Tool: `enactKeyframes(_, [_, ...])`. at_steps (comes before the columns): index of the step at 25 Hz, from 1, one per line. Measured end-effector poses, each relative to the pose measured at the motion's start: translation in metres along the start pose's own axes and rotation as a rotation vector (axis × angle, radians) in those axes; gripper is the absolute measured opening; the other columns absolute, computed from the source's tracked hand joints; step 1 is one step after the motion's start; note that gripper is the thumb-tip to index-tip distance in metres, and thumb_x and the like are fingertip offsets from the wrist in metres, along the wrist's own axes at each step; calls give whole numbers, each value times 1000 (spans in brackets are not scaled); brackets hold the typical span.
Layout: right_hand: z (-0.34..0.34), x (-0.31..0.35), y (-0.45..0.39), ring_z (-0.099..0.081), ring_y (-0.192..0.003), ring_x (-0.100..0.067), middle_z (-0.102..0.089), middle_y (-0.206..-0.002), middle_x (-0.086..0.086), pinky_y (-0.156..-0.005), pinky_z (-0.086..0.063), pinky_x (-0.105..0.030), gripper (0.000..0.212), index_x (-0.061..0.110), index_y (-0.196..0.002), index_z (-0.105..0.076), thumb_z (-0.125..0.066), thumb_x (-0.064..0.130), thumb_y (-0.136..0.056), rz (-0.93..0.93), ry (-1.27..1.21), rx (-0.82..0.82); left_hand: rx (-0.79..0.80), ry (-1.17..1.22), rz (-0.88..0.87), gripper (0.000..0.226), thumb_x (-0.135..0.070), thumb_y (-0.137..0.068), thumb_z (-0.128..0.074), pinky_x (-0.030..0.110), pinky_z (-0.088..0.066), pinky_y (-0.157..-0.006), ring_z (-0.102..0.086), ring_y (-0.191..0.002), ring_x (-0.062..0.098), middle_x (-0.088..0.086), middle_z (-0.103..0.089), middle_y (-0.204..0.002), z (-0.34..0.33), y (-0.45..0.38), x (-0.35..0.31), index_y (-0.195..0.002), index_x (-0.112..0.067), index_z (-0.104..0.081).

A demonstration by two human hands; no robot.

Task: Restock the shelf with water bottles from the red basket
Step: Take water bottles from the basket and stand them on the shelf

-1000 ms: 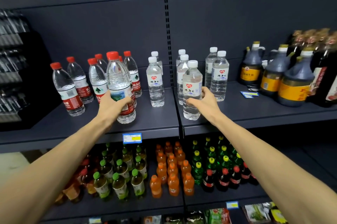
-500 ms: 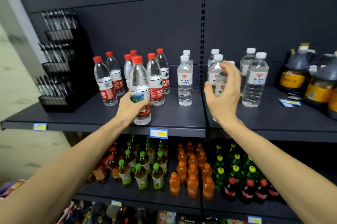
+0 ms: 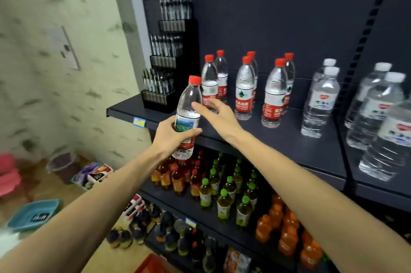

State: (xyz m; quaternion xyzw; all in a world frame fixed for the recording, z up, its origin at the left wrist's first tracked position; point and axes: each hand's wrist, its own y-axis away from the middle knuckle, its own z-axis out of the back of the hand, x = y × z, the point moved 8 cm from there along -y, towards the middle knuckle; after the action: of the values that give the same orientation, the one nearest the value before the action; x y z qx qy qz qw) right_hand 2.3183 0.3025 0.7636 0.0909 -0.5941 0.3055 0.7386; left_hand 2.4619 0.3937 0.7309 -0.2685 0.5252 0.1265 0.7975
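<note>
My left hand (image 3: pixel 172 137) grips a red-capped water bottle (image 3: pixel 188 108), held tilted in the air just off the front left edge of the dark shelf (image 3: pixel 289 139). My right hand (image 3: pixel 216 113) is open over the shelf, fingers spread right behind that bottle, holding nothing. Several red-capped bottles (image 3: pixel 244 88) stand in pairs further back on the shelf. White-capped bottles (image 3: pixel 321 100) stand to their right. A corner of the red basket (image 3: pixel 151 265) shows at the bottom edge.
A black tiered display rack (image 3: pixel 169 66) stands at the shelf's left end. Lower shelves hold green-capped tea bottles (image 3: pixel 224 192) and orange drinks (image 3: pixel 287 228). On the floor to the left lie a blue tray (image 3: pixel 35 213), a pink stool (image 3: pixel 9 175) and packaged goods (image 3: pixel 95 173).
The view has swung left. My left hand lifted the red-capped bottle off the shelf front and moved it left. My right hand left the white-capped bottles and came across behind it.
</note>
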Motion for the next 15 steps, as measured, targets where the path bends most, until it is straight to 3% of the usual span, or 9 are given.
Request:
enactKeyframes(3, [-56, 8, -14, -67, -110, -8, -73, -119, 5, -99, -54, -33, 58, 21, -123, -65, -83, 51, -77, 5, -15, 40, -6, 4, 11, 32, -20, -75, -92, 31, -60, -86, -77, -94, 17, 2, -81, -97, 27, 3, 17, -103, -16, -76])
enactKeyframes(6, [-79, 11, -22, -72, -96, -10, -76, -101, 5, -91, -59, -37, 37, 34, -93, -58, -87, 47, -73, 18, -8, -4, 13, 39, 9, 30, -19, -75, -91, 33, -61, -88, -77, -94, 17, 0, -81, -96, 41, -1, 29, -101, -21, -75])
enactKeyframes(10, [-76, 20, -27, -73, -96, -13, -76, -101, 0, -92, -59, -35, 34, 32, -87, -54, -87, 32, -78, 20, -89, -44, 114, 48, 24, 55, -30, -74, -92, 24, -57, -90, -74, -101, 6, -5, -78, -108, 46, -16, 38, -122, -16, -68])
enactKeyframes(13, [-56, 21, -32, -69, -87, -5, -72, -92, 5, -83, -57, -21, 31, 31, -85, -54, -84, 23, -83, 17, -85, -101, 154, 102, 75, 87, -47, -65, -92, 23, -53, -100, -67, -117, 5, -5, -70, -127, 52, -31, 49, -138, -15, -58])
enactKeyframes(15, [-38, 21, -40, -65, -79, 2, -69, -86, 10, -71, -53, -12, 30, 31, -84, -55, -82, 20, -85, 11, -104, -156, 122, 119, 85, 79, -44, -72, -87, 14, -52, -94, -66, -117, 4, -1, -69, -129, 58, -36, 55, -138, -11, -58])
